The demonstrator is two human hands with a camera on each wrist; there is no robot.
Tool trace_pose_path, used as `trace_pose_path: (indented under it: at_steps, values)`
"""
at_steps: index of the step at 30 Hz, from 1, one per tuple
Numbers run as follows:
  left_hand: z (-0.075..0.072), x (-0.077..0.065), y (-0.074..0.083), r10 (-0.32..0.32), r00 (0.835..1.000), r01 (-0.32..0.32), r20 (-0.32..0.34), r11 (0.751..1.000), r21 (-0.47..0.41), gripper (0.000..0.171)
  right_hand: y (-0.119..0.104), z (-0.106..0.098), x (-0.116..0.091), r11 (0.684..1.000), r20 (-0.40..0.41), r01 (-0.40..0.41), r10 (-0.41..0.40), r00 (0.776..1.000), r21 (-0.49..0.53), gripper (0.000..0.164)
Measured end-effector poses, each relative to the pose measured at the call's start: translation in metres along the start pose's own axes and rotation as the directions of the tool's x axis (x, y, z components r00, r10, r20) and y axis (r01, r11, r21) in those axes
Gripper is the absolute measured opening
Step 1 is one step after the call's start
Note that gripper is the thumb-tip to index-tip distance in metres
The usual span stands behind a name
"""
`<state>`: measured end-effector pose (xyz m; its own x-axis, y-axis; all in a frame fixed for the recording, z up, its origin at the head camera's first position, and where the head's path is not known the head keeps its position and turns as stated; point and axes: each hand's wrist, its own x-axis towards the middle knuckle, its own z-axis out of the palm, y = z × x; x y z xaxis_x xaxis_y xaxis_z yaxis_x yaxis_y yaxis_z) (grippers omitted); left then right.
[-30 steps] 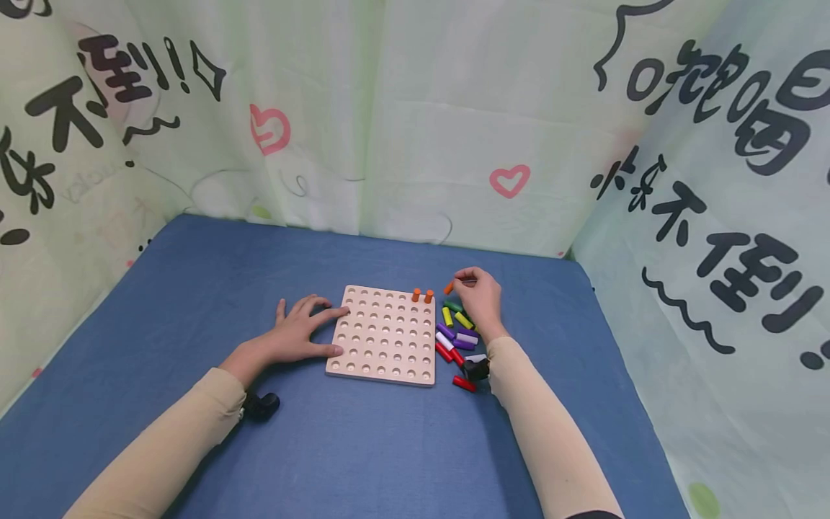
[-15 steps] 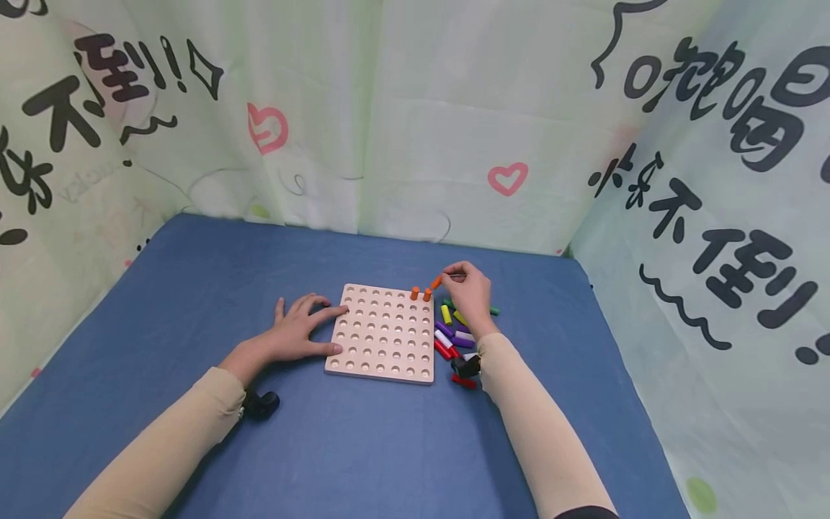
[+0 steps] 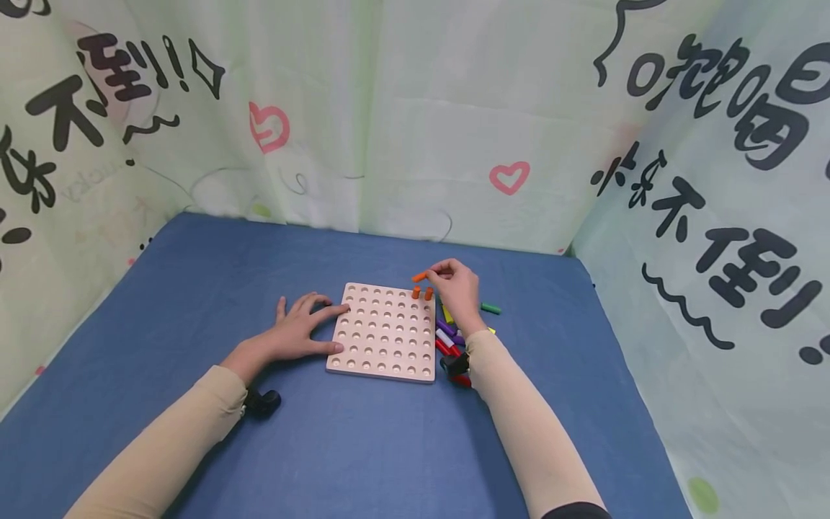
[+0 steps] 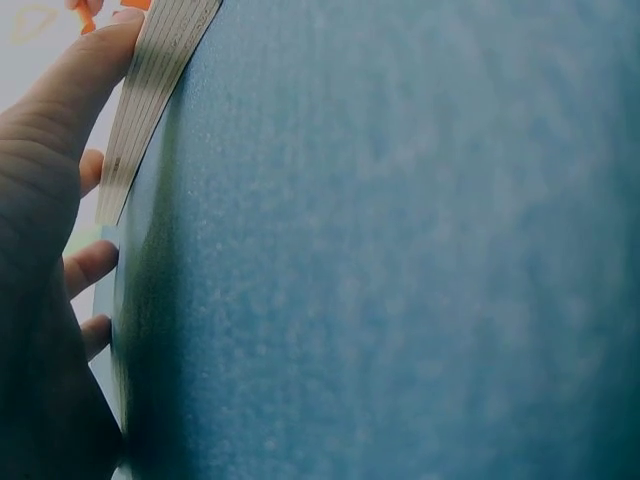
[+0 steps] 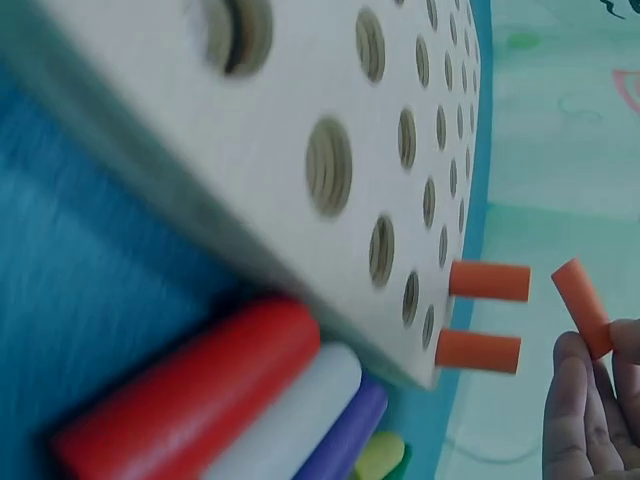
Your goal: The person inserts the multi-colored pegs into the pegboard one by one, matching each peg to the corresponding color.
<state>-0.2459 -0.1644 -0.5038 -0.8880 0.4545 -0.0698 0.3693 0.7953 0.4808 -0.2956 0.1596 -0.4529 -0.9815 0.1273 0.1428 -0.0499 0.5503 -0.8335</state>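
Note:
A square wooden pegboard [image 3: 382, 331] with rows of round holes lies on the blue cloth. Two orange pegs [image 5: 480, 350] stand upright in holes at its far right corner. My right hand [image 3: 457, 292] pinches a third orange peg [image 5: 582, 305] between thumb and fingers, tilted, above the board's far edge near those two. On the board's left side rests my left hand [image 3: 298, 331], fingers spread, thumb and index fingertip on the edge. The left wrist view shows the thumb [image 4: 85, 75] against the board's layered side [image 4: 150, 110].
Beside the board's right edge lies a loose pile of pegs: red [image 5: 200, 390], white [image 5: 300, 410], purple [image 5: 345, 425] and yellow [image 3: 447, 315], partly hidden by the right hand and wrist. A green peg [image 3: 491, 308] lies further right. Printed curtains [image 3: 415, 130] surround the table.
My right hand has carried the orange peg leftward, from right of the board to above its far edge. The left hand has stayed in place on the board.

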Motion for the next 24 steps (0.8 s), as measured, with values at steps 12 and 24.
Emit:
trace_pose_path:
  at_steps: [12,24]
  values:
    - [0.0,0.001,0.001,0.0,1.0,0.0,-0.001,1.0,0.006,0.085,-0.005,0.012,-0.004,0.999,0.038,0.02,-0.022,0.999,0.037,0.013]
    - [0.002,0.0,-0.001,0.004,1.0,-0.004,-0.007,1.0,0.006,0.086,-0.003,0.021,-0.006,0.997,0.061,0.003,0.002,0.998,-0.082,0.008]
